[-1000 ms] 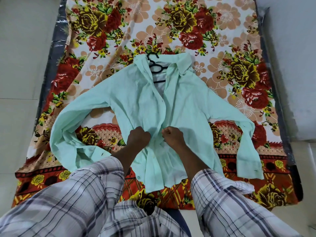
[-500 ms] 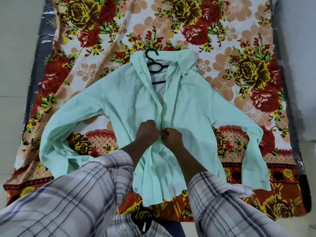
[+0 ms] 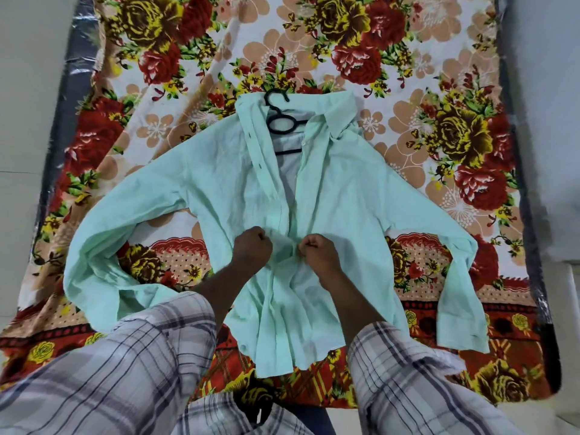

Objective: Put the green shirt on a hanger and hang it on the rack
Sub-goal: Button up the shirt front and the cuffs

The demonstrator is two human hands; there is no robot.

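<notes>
While the green shirt (image 3: 345, 196) lies spread mid-frame on the floral sheet (image 3: 439, 89), our left grip (image 3: 251, 250) and right grip (image 3: 317, 253) pinch its front edges. Its collar, upper centre, holds the black hanger (image 3: 280, 124).

Both forearms are stretched forward, pretty much side by side. The left hand (image 3: 251, 251) and right hand (image 3: 317, 255) are curled knuckles-up, close but not touching, with the green shirt (image 3: 219, 183) front pinched in each.

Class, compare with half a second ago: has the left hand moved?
Yes. Judged against the hanger, the left hand has shifted left, away from the right hand.
</notes>
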